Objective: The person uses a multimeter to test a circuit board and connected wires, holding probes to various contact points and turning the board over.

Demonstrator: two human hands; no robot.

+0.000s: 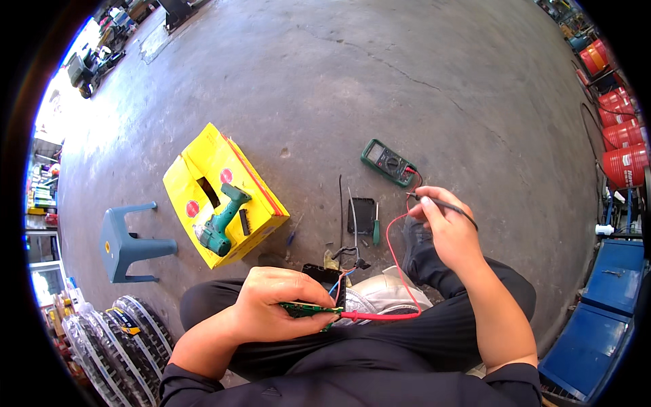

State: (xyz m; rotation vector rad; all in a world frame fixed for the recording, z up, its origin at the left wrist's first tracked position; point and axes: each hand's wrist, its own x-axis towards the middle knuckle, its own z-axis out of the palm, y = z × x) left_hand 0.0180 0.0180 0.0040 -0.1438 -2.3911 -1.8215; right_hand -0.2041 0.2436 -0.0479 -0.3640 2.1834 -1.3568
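Observation:
My left hand (274, 302) grips a green circuit board (304, 310) above my lap, with a red probe (371, 315) at its end. My right hand (447, 234) is raised, holding a black probe (437, 202) between thumb and fingers. Leads run to a green multimeter (388, 163) on the floor. Wires join the board area to an open black housing (319, 271). Beyond lie a black cover (361, 216) and a green-handled screwdriver (376, 227). A green cordless power tool (215, 232) rests on a yellow cardboard box (196, 156), beside a small black part (244, 222).
A blue plastic stool (125, 244) stands left, near wrapped tyres (135, 332). Red drums (620, 166) and blue metal cabinets (580, 346) line the right side. The concrete floor (380, 81) stretches ahead, with machinery (88, 71) at the upper left.

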